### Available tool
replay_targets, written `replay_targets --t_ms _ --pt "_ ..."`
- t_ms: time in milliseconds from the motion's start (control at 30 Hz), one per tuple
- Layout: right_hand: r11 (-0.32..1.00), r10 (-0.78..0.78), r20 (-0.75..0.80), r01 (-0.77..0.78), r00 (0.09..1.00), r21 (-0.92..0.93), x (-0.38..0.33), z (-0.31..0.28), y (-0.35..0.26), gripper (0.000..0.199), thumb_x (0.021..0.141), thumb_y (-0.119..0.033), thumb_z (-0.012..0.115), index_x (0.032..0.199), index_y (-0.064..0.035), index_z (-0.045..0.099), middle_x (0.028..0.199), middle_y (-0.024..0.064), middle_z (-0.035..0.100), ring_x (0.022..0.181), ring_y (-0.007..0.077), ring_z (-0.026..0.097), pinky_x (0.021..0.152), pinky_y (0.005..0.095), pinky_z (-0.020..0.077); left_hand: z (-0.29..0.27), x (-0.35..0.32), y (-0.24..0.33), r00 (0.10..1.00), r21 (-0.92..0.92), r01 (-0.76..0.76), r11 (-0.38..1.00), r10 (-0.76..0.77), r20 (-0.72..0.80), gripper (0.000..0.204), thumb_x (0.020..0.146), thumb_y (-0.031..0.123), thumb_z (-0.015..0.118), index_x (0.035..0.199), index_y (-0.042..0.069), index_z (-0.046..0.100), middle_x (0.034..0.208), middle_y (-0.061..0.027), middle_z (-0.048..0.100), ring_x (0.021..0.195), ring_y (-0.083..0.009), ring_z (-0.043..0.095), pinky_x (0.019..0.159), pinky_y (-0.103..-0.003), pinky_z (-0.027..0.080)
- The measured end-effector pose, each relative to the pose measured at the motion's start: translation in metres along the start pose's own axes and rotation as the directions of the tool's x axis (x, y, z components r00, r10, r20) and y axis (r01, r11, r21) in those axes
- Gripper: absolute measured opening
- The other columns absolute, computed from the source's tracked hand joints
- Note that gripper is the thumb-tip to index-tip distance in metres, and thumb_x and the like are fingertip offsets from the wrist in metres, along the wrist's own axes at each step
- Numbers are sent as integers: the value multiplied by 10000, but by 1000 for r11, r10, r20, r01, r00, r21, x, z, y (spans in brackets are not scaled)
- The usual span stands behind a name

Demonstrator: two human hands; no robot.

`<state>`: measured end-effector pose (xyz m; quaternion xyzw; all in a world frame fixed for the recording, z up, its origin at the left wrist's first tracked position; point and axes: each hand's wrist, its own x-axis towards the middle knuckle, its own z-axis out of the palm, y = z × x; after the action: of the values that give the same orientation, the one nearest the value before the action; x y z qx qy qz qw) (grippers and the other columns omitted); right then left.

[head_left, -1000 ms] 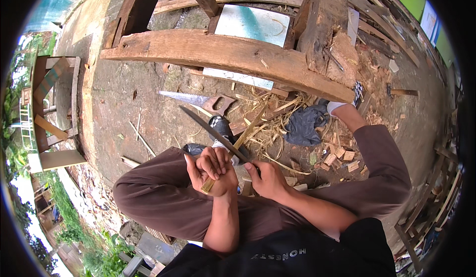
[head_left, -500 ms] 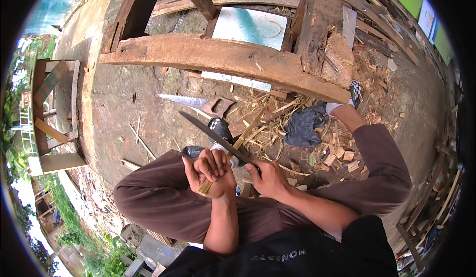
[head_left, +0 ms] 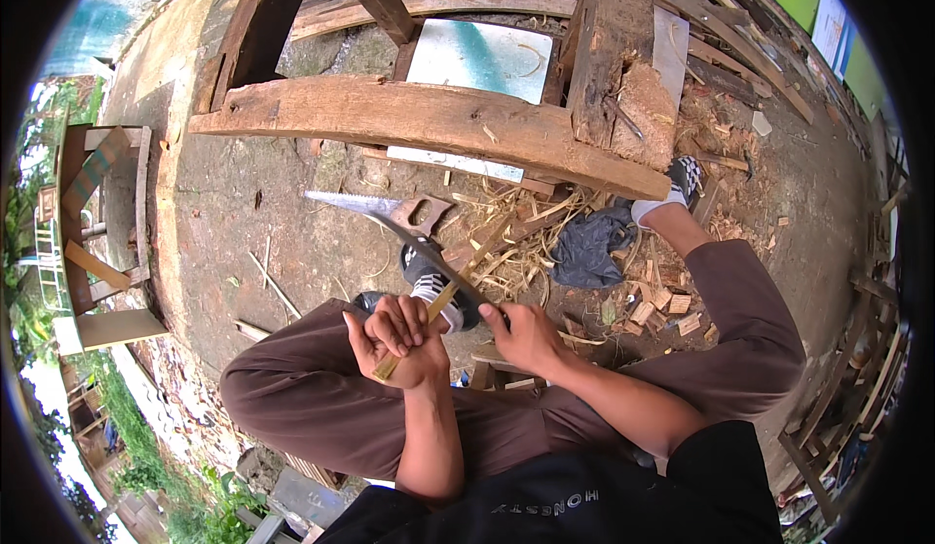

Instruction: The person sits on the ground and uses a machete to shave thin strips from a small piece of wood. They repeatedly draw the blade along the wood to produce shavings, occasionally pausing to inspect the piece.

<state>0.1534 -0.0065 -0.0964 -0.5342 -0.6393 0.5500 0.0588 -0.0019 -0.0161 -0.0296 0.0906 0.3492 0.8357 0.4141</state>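
My left hand (head_left: 401, 342) is closed palm up around a thin, pale yellow-green strip of split wood or bamboo (head_left: 444, 300). One short end of the strip pokes out near my wrist; the rest slants away to the right, over the shavings. My right hand (head_left: 526, 337) grips a long dark knife (head_left: 421, 250), its handle hidden inside my fist. The blade crosses the strip just beyond my left fingers and points up and left, its tip overlapping the hand saw (head_left: 426, 215) on the ground.
A heavy wooden frame (head_left: 409, 106) spans the far side, with a white-and-teal board (head_left: 477, 57) behind its front beam. Curled shavings (head_left: 511, 276), a dark plastic bag (head_left: 589, 249) and several wood offcuts (head_left: 672, 305) lie between my feet. Scrap lumber (head_left: 721, 33) is piled far right.
The knife has shifted slightly right and away along the strip, its blade now angled more steeply. My left hand keeps its grip. The whole view has moved slightly.
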Motion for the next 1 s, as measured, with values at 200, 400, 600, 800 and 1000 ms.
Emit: replay_targets --t_ms 200,400,600,800,1000 --pt "995 95 -12 -94 995 22 14 5 26 618 1002 -508 486 770 39 653 675 304 602 727 509 630 644 550 479 0 -3 -3 1000 39 1 999 0 -25 724 1066 408 244 416 113 365 497 -19 332 438 -138 331 496 -273 269" --pt "998 -54 -17 55 998 18 -5 5 6 619 999 -527 476 771 19 658 693 294 629 728 516 639 660 557 515 6 -2 -4 998 50 6 999 -3 -64 725 1064 410 243 416 117 383 492 -20 325 438 -139 336 508 -271 286" --pt "953 298 17 -296 954 -69 24 -1 44 661 1012 -513 455 794 75 663 707 325 632 758 490 664 671 555 505 -2 -4 -4 999 48 -12 999 10 43 726 1069 398 216 426 112 395 491 -26 322 440 -147 323 513 -287 290" --pt "967 256 68 -255 964 -21 20 3 29 692 1003 -544 459 769 78 651 700 324 623 745 479 666 668 540 502 6 -1 -1 1000 63 4 998 -4 -5 702 1068 394 278 431 120 386 511 -16 341 449 -122 338 498 -260 280" --pt "947 321 51 -320 946 -36 36 14 83 749 998 -587 428 787 94 657 727 329 637 774 506 656 699 548 506 2 2 -3 1000 31 -5 1000 5 -2 704 1060 406 268 424 129 391 497 -18 332 444 -134 339 500 -271 278"
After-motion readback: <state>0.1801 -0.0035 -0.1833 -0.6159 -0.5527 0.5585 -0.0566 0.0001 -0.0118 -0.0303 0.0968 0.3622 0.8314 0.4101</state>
